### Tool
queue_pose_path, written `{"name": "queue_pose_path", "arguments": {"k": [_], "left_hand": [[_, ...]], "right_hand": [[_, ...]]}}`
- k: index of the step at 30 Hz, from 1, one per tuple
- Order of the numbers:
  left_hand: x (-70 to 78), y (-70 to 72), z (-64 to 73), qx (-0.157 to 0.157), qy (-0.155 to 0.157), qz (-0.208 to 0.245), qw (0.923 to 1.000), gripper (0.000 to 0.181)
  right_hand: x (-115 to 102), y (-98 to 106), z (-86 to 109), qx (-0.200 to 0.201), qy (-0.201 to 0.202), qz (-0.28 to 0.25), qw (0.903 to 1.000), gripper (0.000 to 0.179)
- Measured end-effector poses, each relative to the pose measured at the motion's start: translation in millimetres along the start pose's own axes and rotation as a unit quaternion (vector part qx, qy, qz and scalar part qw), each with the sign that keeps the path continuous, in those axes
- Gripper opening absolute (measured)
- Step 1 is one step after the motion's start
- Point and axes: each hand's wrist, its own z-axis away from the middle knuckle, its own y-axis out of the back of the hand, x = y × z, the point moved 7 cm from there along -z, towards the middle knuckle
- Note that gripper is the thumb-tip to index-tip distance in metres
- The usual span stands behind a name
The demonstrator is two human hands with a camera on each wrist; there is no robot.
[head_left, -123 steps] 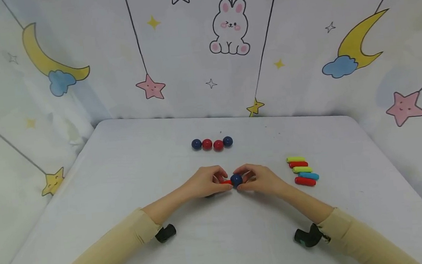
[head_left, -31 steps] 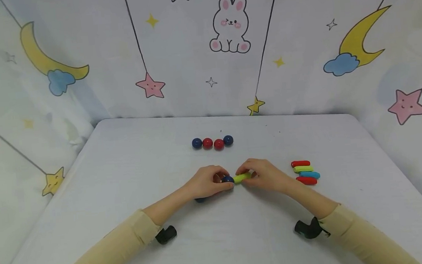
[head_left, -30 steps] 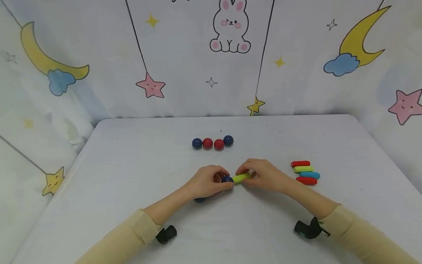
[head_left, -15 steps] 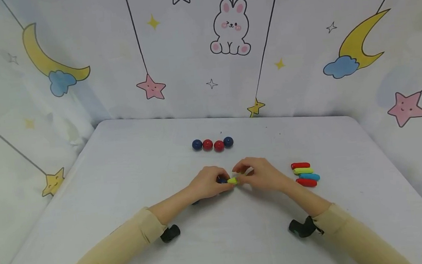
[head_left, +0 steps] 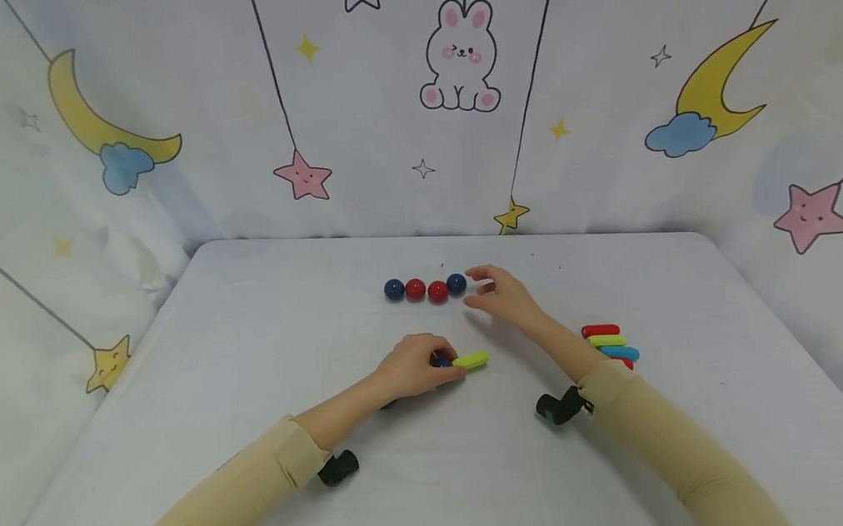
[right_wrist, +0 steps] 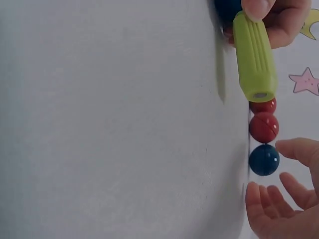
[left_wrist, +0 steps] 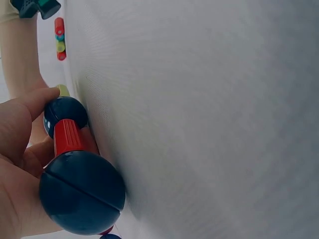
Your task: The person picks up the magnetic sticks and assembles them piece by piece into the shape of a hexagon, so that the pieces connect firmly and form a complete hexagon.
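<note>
My left hand [head_left: 411, 366] grips a joined chain low over the table. In the left wrist view it runs from a blue ball [left_wrist: 82, 193] through a red ridged rod [left_wrist: 68, 135] to a second blue ball [left_wrist: 66, 112]. A yellow-green rod [right_wrist: 255, 59] juts from that second ball toward the right, its grey end tip showing in the right wrist view. My right hand [head_left: 503, 296] holds nothing; its thumb and fingers are spread beside the blue ball [head_left: 457, 284] at the right end of the far row. The palm hides much of the chain in the head view.
Left of that ball, the row continues with two red balls [head_left: 437, 292] and another blue ball [head_left: 394, 290]. On the right lie stacked rods: red [head_left: 600, 330], yellow-green [head_left: 606, 340], blue [head_left: 620, 352] and another red, partly behind the right sleeve. A patterned curtain [head_left: 346, 94] stands behind the table.
Earlier my right hand brought a blue ball, then a yellow-green rod from the stack, to the chain. It has let go of the rod and moved up to the ball row.
</note>
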Motion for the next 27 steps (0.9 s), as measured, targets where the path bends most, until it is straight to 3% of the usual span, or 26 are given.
{"name": "queue_pose_path", "arguments": {"k": [12,27], "left_hand": [[-3.5,-2.9,-0.7,-0.004,0.001,-0.004,1.0,0.024],[-3.5,-2.3,0.0,-0.003,0.008,-0.003,1.0,0.023]], "right_hand": [[-0.2,-11.9,-27.6,0.0,0.015,0.045,0.9989,0.051],[4.8,-8.0,-17.6,0.009,-0.004,0.029,0.9995,0.043]]}}
